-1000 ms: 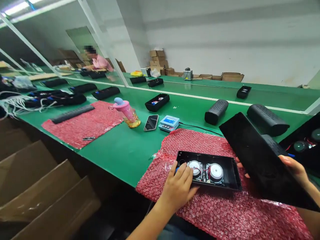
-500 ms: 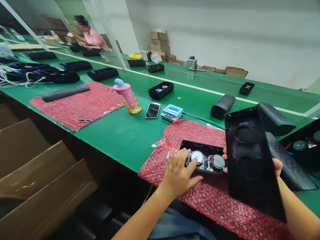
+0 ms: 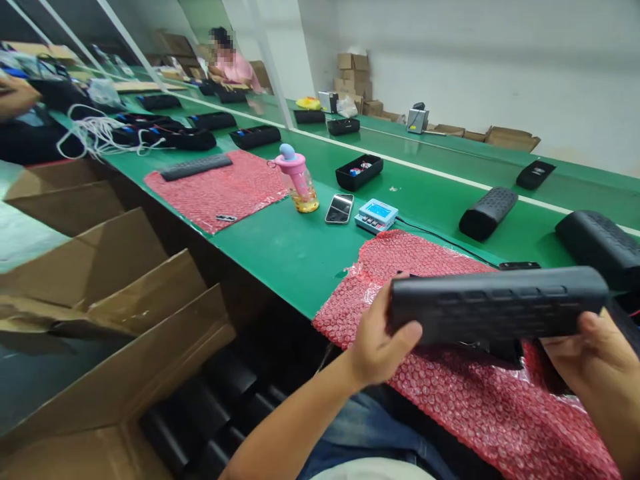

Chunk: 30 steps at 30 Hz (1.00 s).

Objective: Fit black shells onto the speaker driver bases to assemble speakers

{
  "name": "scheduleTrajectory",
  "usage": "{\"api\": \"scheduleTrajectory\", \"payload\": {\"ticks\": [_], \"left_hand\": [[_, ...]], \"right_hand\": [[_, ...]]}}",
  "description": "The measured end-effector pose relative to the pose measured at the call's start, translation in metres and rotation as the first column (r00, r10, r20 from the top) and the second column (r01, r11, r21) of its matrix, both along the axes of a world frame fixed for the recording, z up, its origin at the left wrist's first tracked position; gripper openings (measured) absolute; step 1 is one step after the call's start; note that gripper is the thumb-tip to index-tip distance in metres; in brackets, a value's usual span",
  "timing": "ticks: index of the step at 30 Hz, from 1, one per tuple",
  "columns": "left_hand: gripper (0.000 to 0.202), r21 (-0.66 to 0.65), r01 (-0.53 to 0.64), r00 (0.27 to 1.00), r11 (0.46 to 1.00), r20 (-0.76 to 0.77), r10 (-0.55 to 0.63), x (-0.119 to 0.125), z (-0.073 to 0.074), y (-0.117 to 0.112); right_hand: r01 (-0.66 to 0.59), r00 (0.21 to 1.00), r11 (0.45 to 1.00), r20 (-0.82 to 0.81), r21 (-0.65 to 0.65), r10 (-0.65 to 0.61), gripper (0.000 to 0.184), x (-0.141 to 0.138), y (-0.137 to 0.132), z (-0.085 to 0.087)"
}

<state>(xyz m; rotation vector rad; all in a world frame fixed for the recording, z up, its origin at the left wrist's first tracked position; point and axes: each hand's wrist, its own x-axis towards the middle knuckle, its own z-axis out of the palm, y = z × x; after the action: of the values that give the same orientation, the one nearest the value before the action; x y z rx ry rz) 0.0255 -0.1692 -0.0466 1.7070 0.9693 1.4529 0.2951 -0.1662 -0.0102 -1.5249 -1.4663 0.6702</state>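
The person's left hand (image 3: 377,343) and right hand (image 3: 595,353) both grip a long black plastic speaker housing with a patterned grille face (image 3: 500,303), one hand closed around each end. The housing lies level, lifted just above the near part of a red bubble-wrap sheet (image 3: 450,407) spread on the green workbench (image 3: 290,250). The left thumb lies on the housing's front face, and the right fingers curl around its end. A dark part (image 3: 495,350) shows right under the housing, mostly hidden by it.

Just beyond the sheet's far edge stands a small pale tester box with a blue face (image 3: 376,215), with a dark smartphone (image 3: 339,208) lying beside it. Farther left of the sheet stands a pink drinking bottle with a blue cap (image 3: 299,180). Beyond the sheet, well apart from it, lie an open black tray (image 3: 359,172) and two black rounded speaker bodies (image 3: 489,212) (image 3: 600,247). Brown cardboard boxes (image 3: 115,320) sit below the bench, to the left of the sheet.
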Motion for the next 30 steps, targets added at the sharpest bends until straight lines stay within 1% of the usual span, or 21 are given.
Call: {"api": "scheduleTrajectory", "payload": {"ticks": [2,3,4,5,6,8,9,11,13,17,19,24,27,30], "left_hand": [[0.058,-0.107,-0.012,0.999,0.994,-0.037,0.008,0.001,-0.002,0.021],[0.058,-0.154,-0.032,0.996,0.988,-0.082,0.02,0.002,-0.004,0.03],[0.059,-0.194,-0.058,0.99,0.979,-0.134,0.033,0.002,-0.006,0.039],[0.06,-0.23,-0.084,0.982,0.97,-0.186,0.041,0.002,-0.009,0.045],[0.062,-0.263,-0.103,0.972,0.959,-0.231,0.041,0.0,-0.011,0.051],[0.065,-0.343,-0.106,0.96,0.933,-0.281,0.006,-0.003,-0.014,0.058],[0.065,-0.395,-0.086,0.96,0.915,-0.278,-0.03,-0.005,-0.014,0.06],[0.064,-0.494,-0.032,0.969,0.869,-0.227,-0.094,-0.007,-0.013,0.063],[0.061,-0.552,0.003,0.979,0.834,-0.169,-0.116,-0.006,-0.011,0.065],[0.059,-0.598,-0.003,0.991,0.801,-0.108,-0.076,-0.002,-0.009,0.065],[0.059,-0.618,-0.009,0.993,0.786,-0.096,-0.064,-0.001,-0.008,0.064],[0.056,-0.643,-0.02,0.993,0.766,-0.1,-0.058,-0.002,-0.004,0.06],[0.059,-0.662,-0.024,0.994,0.749,-0.095,-0.052,-0.002,-0.005,0.06],[0.06,-0.656,-0.02,0.994,0.755,-0.096,-0.057,-0.003,-0.006,0.061]], "right_hand": [[0.117,0.986,0.986,-0.106,-0.119,-0.13,0.064,0.005,0.001,-0.004],[0.172,0.975,0.971,-0.111,-0.167,-0.192,0.062,0.007,0.0,-0.008],[0.21,0.976,0.961,-0.017,-0.18,-0.216,0.061,0.009,-0.001,-0.013],[0.232,0.969,0.961,0.124,-0.153,-0.214,0.06,0.012,-0.003,-0.017],[0.225,0.942,0.969,0.277,-0.105,-0.188,0.059,0.014,-0.005,-0.022],[0.128,0.837,0.992,0.538,-0.012,-0.101,0.061,0.022,-0.007,-0.03],[0.066,0.776,0.998,0.629,0.005,-0.055,0.063,0.026,-0.007,-0.033],[-0.016,0.68,1.0,0.733,-0.014,0.021,0.065,0.032,-0.007,-0.04],[-0.044,0.641,0.998,0.766,-0.041,0.06,0.064,0.036,-0.007,-0.046],[-0.07,0.635,0.997,0.77,-0.031,0.068,0.055,0.037,-0.012,-0.052],[-0.055,0.641,0.998,0.764,-0.042,0.068,0.053,0.035,-0.015,-0.05],[0.002,0.673,0.991,0.733,-0.136,0.099,0.057,0.03,-0.016,-0.043],[0.005,0.679,0.991,0.728,-0.132,0.093,0.059,0.027,-0.014,-0.04],[0.017,0.672,0.99,0.735,-0.142,0.094,0.058,0.024,-0.013,-0.039]]}}
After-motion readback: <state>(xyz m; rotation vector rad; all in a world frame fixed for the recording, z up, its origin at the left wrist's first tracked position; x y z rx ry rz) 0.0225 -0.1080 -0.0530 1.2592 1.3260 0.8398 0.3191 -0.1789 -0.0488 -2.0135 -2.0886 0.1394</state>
